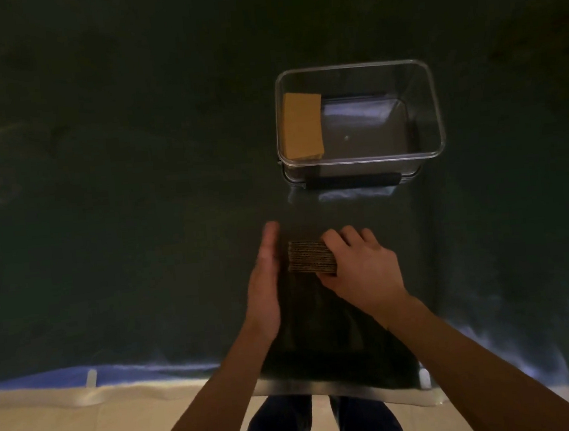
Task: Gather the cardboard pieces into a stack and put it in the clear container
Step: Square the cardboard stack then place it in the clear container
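While right hand [359, 263] grips the stack [310, 256], open left hand [264, 279] flanks it.

Dark table [139, 228] carries the clear container [439, 109] toward its far right, cardboard stack [309, 256] nearer the front edge, centre.

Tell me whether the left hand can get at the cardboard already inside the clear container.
Probably yes: the left hand is open and empty, the clear container has no lid, and the cardboard piece leans at its left end.
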Demonstrator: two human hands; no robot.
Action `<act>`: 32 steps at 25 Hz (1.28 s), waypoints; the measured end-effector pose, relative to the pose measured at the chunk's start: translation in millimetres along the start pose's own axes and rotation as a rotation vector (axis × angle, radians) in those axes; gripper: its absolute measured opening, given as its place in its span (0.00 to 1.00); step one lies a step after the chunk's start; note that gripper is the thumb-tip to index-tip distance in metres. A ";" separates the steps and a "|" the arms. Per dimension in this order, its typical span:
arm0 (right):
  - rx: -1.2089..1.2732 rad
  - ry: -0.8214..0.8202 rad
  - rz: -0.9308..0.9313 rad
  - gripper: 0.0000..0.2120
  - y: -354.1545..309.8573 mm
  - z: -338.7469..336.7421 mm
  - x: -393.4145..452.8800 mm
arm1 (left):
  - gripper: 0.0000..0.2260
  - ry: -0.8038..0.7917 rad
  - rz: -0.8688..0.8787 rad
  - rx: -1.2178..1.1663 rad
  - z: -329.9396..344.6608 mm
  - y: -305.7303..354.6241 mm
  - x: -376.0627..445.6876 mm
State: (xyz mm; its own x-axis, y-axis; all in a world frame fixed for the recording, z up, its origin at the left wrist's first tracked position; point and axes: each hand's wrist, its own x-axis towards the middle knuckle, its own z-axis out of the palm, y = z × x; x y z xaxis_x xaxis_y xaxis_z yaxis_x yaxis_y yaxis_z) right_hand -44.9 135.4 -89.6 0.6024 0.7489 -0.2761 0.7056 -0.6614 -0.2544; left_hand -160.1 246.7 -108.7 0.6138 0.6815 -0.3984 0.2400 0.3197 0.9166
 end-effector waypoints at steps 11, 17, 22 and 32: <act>-0.003 0.021 -0.008 0.23 -0.7 -2.7 0.8 | 0.24 0.183 0.183 0.083 17.8 21.6 -4.7; -0.029 0.066 0.003 0.23 -2.2 1.1 5.4 | 0.32 -0.344 0.149 0.279 3.1 5.9 7.0; 0.012 0.036 -0.006 0.27 -2.2 -3.5 4.7 | 0.26 -0.311 0.216 0.597 7.6 11.5 11.3; 1.533 0.705 0.612 0.41 22.5 -9.9 -59.3 | 0.26 -0.321 0.247 0.602 5.2 4.6 17.6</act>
State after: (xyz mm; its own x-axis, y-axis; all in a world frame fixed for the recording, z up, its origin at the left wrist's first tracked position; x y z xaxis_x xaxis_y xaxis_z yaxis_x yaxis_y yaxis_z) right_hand -61.1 76.5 -69.8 0.9370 0.0113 -0.3491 -0.3493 0.0391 -0.9362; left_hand -144.2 256.7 -111.3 0.8720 0.4302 -0.2334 0.3819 -0.2997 0.8743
